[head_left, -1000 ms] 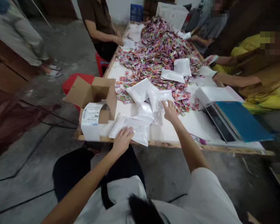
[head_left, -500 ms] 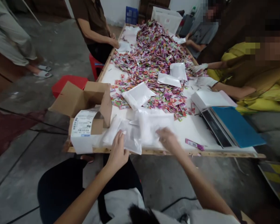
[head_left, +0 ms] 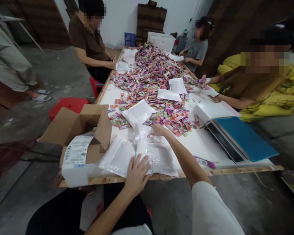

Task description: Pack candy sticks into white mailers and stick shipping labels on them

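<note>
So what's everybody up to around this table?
At the near end of the table, one person's left hand lies open on overlapping white bags, and the right hand is at their far side; its hold is hard to make out. Beyond lies a heap of small colourful packets, with other people along both sides. An open cardboard box stands at the near left corner.

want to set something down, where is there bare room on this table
The main bare tabletop lies between the right forearm and the dark panel, beyond the purple packet. A narrower strip separates the packet heap from the left wooden edge. Crowded: the heap, and the white pouches around the left hand.
</note>
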Motion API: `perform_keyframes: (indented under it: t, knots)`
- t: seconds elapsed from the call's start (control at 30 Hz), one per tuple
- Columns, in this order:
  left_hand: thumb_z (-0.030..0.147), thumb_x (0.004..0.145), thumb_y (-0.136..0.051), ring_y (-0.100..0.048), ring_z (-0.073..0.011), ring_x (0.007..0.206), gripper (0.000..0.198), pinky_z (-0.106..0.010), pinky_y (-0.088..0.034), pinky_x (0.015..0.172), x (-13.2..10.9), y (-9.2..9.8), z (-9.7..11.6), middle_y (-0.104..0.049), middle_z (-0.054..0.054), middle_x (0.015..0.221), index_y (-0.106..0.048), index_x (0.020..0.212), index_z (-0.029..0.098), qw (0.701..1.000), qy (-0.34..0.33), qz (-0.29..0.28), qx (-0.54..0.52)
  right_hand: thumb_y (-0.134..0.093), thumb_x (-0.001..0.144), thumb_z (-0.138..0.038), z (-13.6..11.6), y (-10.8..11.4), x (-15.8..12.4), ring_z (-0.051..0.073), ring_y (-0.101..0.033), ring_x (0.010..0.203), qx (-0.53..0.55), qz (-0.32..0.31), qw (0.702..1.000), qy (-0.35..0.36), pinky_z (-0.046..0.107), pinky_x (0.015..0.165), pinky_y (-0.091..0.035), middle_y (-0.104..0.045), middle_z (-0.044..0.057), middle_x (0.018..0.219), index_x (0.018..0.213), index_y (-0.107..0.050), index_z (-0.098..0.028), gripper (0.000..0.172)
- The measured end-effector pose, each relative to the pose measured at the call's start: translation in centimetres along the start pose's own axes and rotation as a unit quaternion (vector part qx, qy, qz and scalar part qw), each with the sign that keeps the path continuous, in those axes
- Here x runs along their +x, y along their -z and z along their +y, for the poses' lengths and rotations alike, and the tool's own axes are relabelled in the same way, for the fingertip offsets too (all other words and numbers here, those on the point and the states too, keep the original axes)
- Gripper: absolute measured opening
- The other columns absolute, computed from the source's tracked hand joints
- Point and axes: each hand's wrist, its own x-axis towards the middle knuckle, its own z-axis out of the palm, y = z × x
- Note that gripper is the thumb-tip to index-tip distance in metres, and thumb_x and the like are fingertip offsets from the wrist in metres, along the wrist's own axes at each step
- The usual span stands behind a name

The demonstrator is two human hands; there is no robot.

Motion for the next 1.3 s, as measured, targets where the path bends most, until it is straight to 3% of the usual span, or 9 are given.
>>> perform_keyframes:
  t: [0.17, 0.27, 0.47, 0.57, 0.67, 0.9, 1.03, 1.17, 1.3]
  knots:
    - [0.043, 0.091, -0.062, -0.04, -0.0347, 0.144, 0.036, -0.057, -0.025, 0.119, 0.2, 0.0, 0.6, -0.056, -0.002, 0.149, -0.07, 0.123, 0.03, 0.999, 0.025, 0.019, -0.013, -0.054, 0.089, -0.044, 4.3, 5.6, -8.8, 0.032, -0.058, 0.123, -0.011, 0.207, 0.967, -0.145, 0.044, 0.098, -0.049, -0.062, 0.018, 0.134, 0.135, -0.056, -0.016, 0.054]
    - [0.042, 0.091, -0.062, -0.039, -0.0353, 0.144, 0.036, -0.057, -0.024, 0.12, 0.2, -0.1, 0.9, -0.055, -0.003, 0.15, -0.07, 0.124, 0.029, 0.999, 0.036, 0.021, -0.017, -0.031, 0.095, -0.047, 7.2, 5.1, -16.6, 0.029, -0.064, 0.116, 0.058, 0.289, 0.912, -0.286, 0.04, 0.085, -0.056, -0.065, 0.018, 0.13, 0.146, -0.046, -0.014, 0.063]
    - [0.043, 0.091, -0.063, -0.041, -0.0329, 0.143, 0.035, -0.053, -0.019, 0.123, 0.1, -0.4, 0.8, -0.057, -0.001, 0.148, -0.071, 0.122, 0.029, 0.998, 0.038, 0.043, -0.034, -0.063, 0.075, -0.053, 8.3, 1.3, -25.6, 0.029, -0.07, 0.069, -0.051, -0.011, 0.936, -0.347, 0.037, 0.062, -0.05, -0.071, 0.009, 0.067, 0.078, -0.071, -0.023, 0.031]
    - [0.043, 0.091, -0.063, -0.043, -0.0321, 0.143, 0.036, -0.052, -0.018, 0.123, -0.1, -0.7, 0.7, -0.06, -0.003, 0.145, -0.071, 0.122, 0.028, 0.996, 0.036, 0.063, -0.049, -0.06, 0.084, -0.052, 7.5, 3.7, -21.4, 0.031, -0.07, 0.077, -0.141, 0.043, 0.947, -0.285, 0.036, 0.066, -0.048, -0.072, 0.013, 0.075, 0.085, -0.069, -0.021, 0.032]
    - [0.041, 0.089, -0.065, -0.044, -0.0312, 0.142, 0.036, -0.051, -0.016, 0.124, -0.4, -0.9, 0.7, -0.06, -0.002, 0.144, -0.07, 0.121, 0.027, 0.994, 0.033, 0.081, -0.06, -0.053, 0.094, -0.041, 5.4, 4.6, -11.6, 0.029, -0.068, 0.084, -0.171, 0.083, 0.972, -0.136, 0.036, 0.07, -0.049, -0.073, 0.015, 0.092, 0.109, -0.066, -0.022, 0.028]
    - [0.044, 0.087, -0.068, -0.04, -0.0259, 0.144, 0.041, -0.044, -0.013, 0.126, -0.7, -0.9, 0.8, -0.061, 0.0, 0.143, -0.068, 0.124, 0.026, 0.993, 0.04, 0.104, -0.048, -0.049, 0.093, -0.015, -0.2, -2.4, 7.0, 0.028, -0.041, 0.135, -0.222, 0.028, 0.956, 0.191, 0.044, 0.115, -0.028, -0.049, 0.011, 0.148, 0.138, -0.053, -0.025, 0.046]
    - [0.046, 0.089, -0.064, -0.039, -0.0253, 0.145, 0.04, -0.046, -0.014, 0.125, -0.7, -0.8, 1.0, -0.061, 0.0, 0.144, -0.069, 0.124, 0.026, 0.994, 0.049, 0.088, -0.031, -0.042, 0.098, -0.016, -1.7, -1.2, 9.6, 0.025, -0.055, 0.106, -0.224, -0.036, 0.945, 0.234, 0.037, 0.098, -0.041, -0.065, 0.016, 0.112, 0.111, -0.067, -0.012, 0.029]
    - [0.047, 0.09, -0.063, -0.041, -0.0263, 0.144, 0.039, -0.047, -0.014, 0.125, -0.7, -0.9, 1.1, -0.059, 0.0, 0.146, -0.07, 0.123, 0.028, 0.995, 0.052, 0.078, -0.031, -0.045, 0.095, -0.015, -5.7, -0.5, 6.8, 0.026, -0.058, 0.1, -0.205, 0.004, 0.958, 0.201, 0.033, 0.084, -0.046, -0.063, 0.018, 0.11, 0.114, -0.067, -0.012, 0.029]
    - [0.046, 0.09, -0.064, -0.039, -0.0245, 0.146, 0.038, -0.045, -0.012, 0.127, -0.7, -1.1, 1.0, -0.062, 0.0, 0.142, -0.07, 0.122, 0.027, 0.992, 0.06, 0.096, -0.049, -0.062, 0.089, -0.024, -9.7, -3.8, 2.5, 0.025, -0.064, 0.092, -0.162, -0.164, 0.945, 0.232, 0.031, 0.074, -0.048, -0.069, 0.016, 0.103, 0.109, -0.071, -0.014, 0.023]
